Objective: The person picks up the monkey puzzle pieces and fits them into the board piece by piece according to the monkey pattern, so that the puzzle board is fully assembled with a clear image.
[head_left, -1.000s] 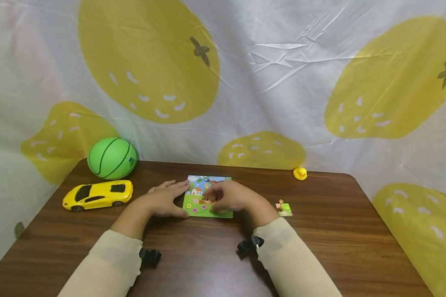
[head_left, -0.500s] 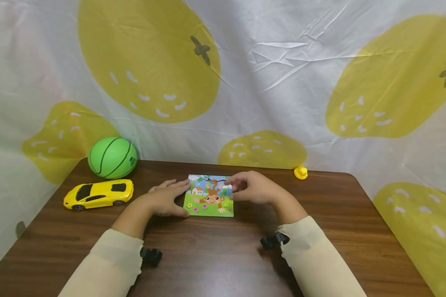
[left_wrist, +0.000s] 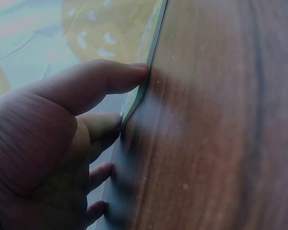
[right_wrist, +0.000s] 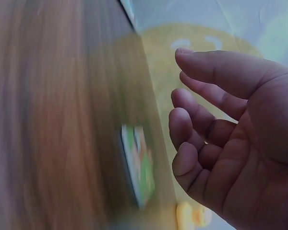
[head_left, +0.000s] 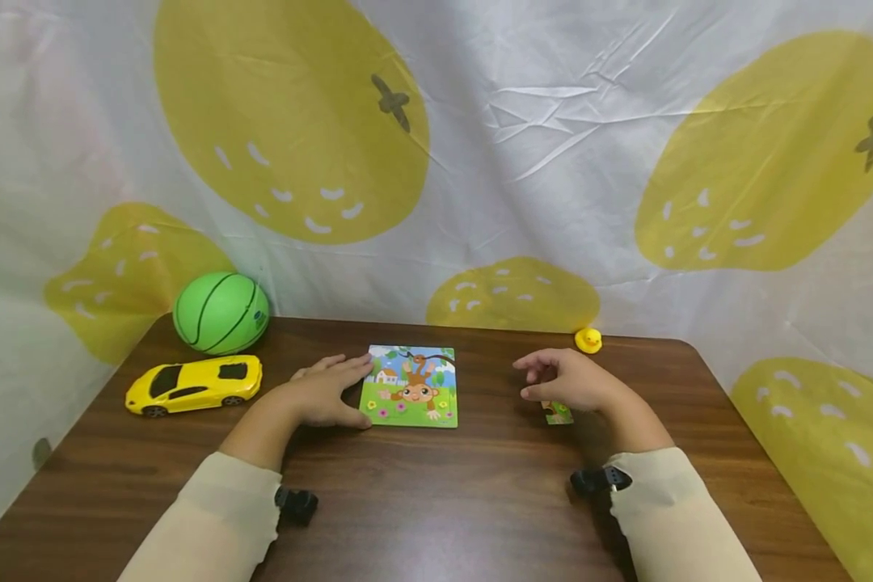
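A square monkey jigsaw puzzle [head_left: 409,386] lies flat on the wooden table in the head view. My left hand [head_left: 327,391] rests at its left side, thumb at the near corner and fingertips by the far one. In the left wrist view, the thumb and a finger of my left hand [left_wrist: 53,129] touch the puzzle's edge [left_wrist: 143,81]. A loose puzzle piece [head_left: 558,414] lies to the right, partly covered by my right hand [head_left: 571,380]. The right wrist view has this piece [right_wrist: 138,165] blurred on the table, apart from my loosely curled, empty right hand [right_wrist: 230,129].
A yellow toy car [head_left: 192,385] and a green ball [head_left: 221,313] stand on the left of the table [head_left: 407,509]. At the back right sits a small rubber duck [head_left: 588,340]. A patterned cloth [head_left: 480,202] hangs behind the table.
My right hand has left the puzzle and moved right, over to the loose piece. The monkey picture, partly covered before, now shows in full. My left hand stays in place.
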{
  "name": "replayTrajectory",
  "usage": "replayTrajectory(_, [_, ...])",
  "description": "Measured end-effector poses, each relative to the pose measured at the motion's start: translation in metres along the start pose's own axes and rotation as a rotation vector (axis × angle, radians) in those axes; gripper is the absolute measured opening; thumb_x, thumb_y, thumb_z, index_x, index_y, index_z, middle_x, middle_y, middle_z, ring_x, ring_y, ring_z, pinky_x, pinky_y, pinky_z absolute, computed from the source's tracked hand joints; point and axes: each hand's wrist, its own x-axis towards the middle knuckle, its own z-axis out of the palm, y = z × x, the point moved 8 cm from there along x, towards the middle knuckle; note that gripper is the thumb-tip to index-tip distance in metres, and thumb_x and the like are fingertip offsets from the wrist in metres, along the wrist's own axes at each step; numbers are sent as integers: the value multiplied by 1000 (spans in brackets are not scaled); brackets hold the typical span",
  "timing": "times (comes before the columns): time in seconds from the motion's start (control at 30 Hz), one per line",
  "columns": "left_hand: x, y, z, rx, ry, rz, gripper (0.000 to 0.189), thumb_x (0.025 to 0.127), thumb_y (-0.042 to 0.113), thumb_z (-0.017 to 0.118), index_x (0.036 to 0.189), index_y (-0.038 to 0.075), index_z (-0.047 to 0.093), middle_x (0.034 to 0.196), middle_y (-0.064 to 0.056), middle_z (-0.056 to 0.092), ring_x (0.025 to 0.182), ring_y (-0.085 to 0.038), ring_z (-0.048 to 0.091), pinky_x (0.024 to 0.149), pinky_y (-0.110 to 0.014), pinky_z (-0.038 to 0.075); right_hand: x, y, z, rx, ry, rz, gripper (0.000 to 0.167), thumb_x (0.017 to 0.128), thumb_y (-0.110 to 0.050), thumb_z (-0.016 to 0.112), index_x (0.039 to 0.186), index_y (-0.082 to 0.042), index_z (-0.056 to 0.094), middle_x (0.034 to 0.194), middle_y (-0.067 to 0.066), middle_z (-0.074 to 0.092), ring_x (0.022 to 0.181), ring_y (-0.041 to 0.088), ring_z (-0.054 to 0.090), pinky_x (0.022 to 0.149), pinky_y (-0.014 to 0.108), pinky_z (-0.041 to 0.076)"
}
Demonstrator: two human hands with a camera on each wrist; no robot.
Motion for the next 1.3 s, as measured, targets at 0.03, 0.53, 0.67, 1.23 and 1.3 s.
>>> replayTrajectory(0.03, [0, 0, 0, -1, 0, -1, 103, 84, 55, 80, 171, 25, 31, 181, 1, 23, 168, -40, 15, 125, -80, 15, -3, 5, -2, 3, -1, 15, 49, 94, -25, 84, 138, -10, 70, 106, 5, 68, 92, 20, 63, 75, 29, 55])
replayTrajectory(0.53, [0, -2, 2, -7, -1, -8, 104, 84, 56, 81, 171, 25, 31, 181, 3, 23, 168, -39, 14, 125, -80, 14, -20, 45, -17, -42, -18, 61, 57, 87, -27, 89, 137, -7, 70, 111, 7, 69, 99, 19, 60, 81, 26, 51])
replayTrajectory(0.67, [1, -1, 1, -2, 0, -8, 104, 84, 56, 80, 170, 25, 32, 181, 3, 23, 168, -39, 14, 125, -80, 14, -21, 47, -15, -35, -54, 60, 60, 83, -21, 91, 137, -5, 69, 111, 8, 69, 100, 20, 60, 80, 23, 52])
replayTrajectory(1.23, [0, 0, 1, 4, -3, -2, 105, 84, 56, 81, 171, 25, 30, 181, 2, 23, 167, -41, 14, 124, -80, 16, -21, 41, -9, -79, -65, 87, 63, 78, -13, 94, 134, -3, 69, 112, 11, 65, 99, 23, 59, 84, 32, 53])
replayTrajectory(1.3, [0, 0, 1, 4, -3, -1, 105, 85, 56, 81, 171, 25, 30, 181, 2, 23, 168, -41, 14, 124, -80, 16, -20, 41, -9, -85, -52, 93, 61, 77, -14, 95, 131, -2, 69, 110, 11, 65, 98, 22, 60, 84, 32, 53])
